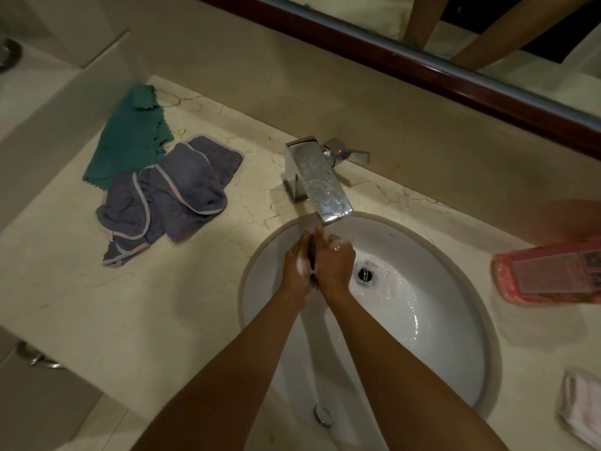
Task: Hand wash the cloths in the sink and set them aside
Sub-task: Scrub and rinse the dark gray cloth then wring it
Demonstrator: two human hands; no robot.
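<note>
Marble counter [146,307] w/ green cloth [130,138], grey cloths [169,190], pink bottle [549,275].

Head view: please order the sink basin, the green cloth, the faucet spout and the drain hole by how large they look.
1. Sink basin
2. Green cloth
3. Faucet spout, clearly smaller than the cloth
4. Drain hole

green cloth [130,138]: teal, wavy-edged, spread flat on the counter's back left
grey cloths [169,193]: bunched heap with pale trim, overlapping the green one's near corner
dark cloth [312,255]: thin sliver squeezed between soapy hands (barely visible)
sink [455,271]: white oval basin, water pooling round the drain
</note>
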